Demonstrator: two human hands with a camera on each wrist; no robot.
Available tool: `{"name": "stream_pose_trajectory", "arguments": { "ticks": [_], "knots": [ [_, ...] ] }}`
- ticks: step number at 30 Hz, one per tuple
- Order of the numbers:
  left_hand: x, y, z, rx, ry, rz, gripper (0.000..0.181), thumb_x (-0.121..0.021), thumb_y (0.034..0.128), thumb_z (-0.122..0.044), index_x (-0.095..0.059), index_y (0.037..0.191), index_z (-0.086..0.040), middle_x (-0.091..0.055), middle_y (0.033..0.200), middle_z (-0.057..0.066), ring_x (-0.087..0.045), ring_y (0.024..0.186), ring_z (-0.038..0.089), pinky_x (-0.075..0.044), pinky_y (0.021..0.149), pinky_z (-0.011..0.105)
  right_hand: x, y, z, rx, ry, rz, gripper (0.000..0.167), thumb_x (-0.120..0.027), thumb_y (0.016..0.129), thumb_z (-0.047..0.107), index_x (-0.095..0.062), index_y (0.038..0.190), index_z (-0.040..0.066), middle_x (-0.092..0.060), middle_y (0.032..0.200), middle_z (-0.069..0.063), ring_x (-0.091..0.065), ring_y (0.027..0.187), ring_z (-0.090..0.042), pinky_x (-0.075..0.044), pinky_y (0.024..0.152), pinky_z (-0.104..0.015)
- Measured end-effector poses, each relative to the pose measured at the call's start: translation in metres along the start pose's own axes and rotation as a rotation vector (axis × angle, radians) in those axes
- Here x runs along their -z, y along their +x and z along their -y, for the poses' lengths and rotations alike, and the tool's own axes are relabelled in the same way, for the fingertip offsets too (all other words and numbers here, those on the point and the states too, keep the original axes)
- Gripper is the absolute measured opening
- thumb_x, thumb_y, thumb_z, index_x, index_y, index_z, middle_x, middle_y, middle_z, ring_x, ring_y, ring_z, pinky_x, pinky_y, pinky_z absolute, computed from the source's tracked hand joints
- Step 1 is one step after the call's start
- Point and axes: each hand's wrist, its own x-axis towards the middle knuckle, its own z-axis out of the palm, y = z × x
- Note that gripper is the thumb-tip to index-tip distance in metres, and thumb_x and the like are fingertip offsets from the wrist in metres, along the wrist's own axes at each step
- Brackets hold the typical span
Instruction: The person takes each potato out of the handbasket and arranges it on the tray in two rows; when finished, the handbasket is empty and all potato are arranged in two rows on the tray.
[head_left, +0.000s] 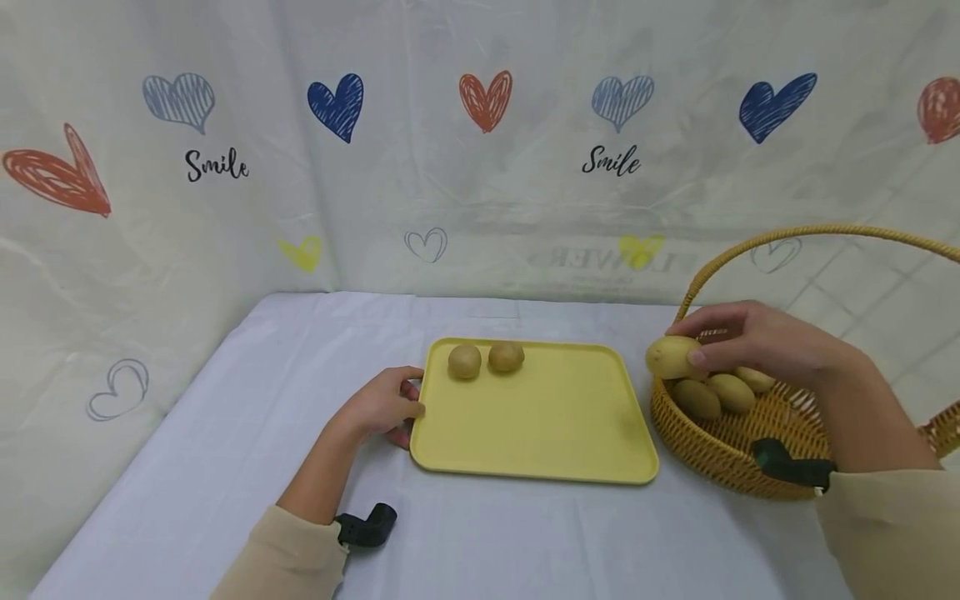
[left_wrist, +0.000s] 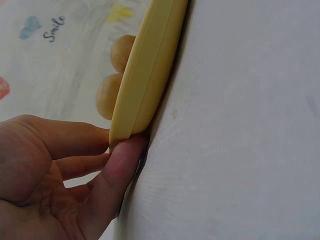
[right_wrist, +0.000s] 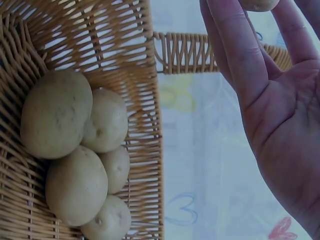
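Observation:
Between the thumb and fingers of my right hand [head_left: 772,340] is a pale potato [head_left: 671,357], lifted above the left rim of the wicker basket [head_left: 723,458]. Only the potato's end [right_wrist: 259,5] shows at the top of the right wrist view. Several more potatoes [right_wrist: 56,114] lie together inside the basket. My left hand [head_left: 384,406] grips the left edge of a yellow tray [head_left: 540,425], thumb and fingertips at its rim in the left wrist view. Two small round potatoes, one at the left [head_left: 464,361] and one beside it [head_left: 506,357], sit near the tray's back left corner.
The basket's tall arched handle [head_left: 817,229] rises behind my right hand. A white cloth [head_left: 510,542] covers the table under the tray and basket. Behind the table hangs a pale curtain [head_left: 420,183] printed with hearts.

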Motion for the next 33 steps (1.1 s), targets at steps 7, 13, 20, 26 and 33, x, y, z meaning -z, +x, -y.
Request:
{"name": "stream_pose_trajectory", "arguments": {
  "ticks": [7,13,20,26,33],
  "knots": [
    [0.0,0.0,0.002,-0.01,0.0,0.003,0.062,-0.062,0.0938,0.003,-0.045,0.153,-0.004,-0.05,0.106,0.011,-0.062,0.07,0.021,-0.064,0.055,0.036,-0.005,0.007,0.012,-0.019,-0.023,0.018,0.038,-0.074,0.095,0.03,-0.069,0.132,0.022,-0.072,0.118,0.002,-0.065,0.101,-0.013,-0.055,0.083,-0.026],
    [0.001,0.0,0.003,-0.021,0.006,0.003,0.062,-0.062,0.0932,0.003,-0.045,0.152,-0.003,-0.051,0.107,0.012,-0.063,0.071,0.022,-0.064,0.055,0.036,-0.009,0.014,0.021,-0.011,-0.061,-0.002,0.038,-0.076,0.094,0.035,-0.071,0.13,0.026,-0.073,0.118,0.003,-0.063,0.105,-0.01,-0.051,0.086,-0.024],
    [0.001,0.0,0.002,-0.023,0.017,0.002,0.062,-0.062,0.093,0.003,-0.045,0.153,-0.003,-0.051,0.106,0.012,-0.063,0.07,0.022,-0.064,0.055,0.036,-0.017,0.023,0.024,0.05,0.046,0.036,0.036,-0.075,0.095,0.025,-0.071,0.13,0.018,-0.075,0.113,-0.001,-0.065,0.104,-0.014,-0.055,0.086,-0.024],
    [0.001,0.0,0.002,-0.014,0.005,-0.003,0.061,-0.062,0.0933,0.003,-0.045,0.152,-0.003,-0.051,0.108,0.012,-0.064,0.074,0.022,-0.064,0.055,0.037,-0.025,0.03,0.03,0.03,0.078,0.047,0.036,-0.077,0.094,0.029,-0.072,0.128,0.021,-0.074,0.115,-0.001,-0.063,0.106,-0.014,-0.053,0.087,-0.026],
    [0.0,0.0,0.001,-0.021,0.016,0.002,0.062,-0.062,0.0937,0.003,-0.045,0.153,-0.003,-0.052,0.108,0.012,-0.063,0.075,0.022,-0.064,0.055,0.035,-0.03,0.037,0.039,0.036,0.114,0.053,0.038,-0.077,0.093,0.028,-0.071,0.129,0.018,-0.071,0.124,0.001,-0.065,0.109,-0.012,-0.058,0.086,-0.03]
  ]
}}
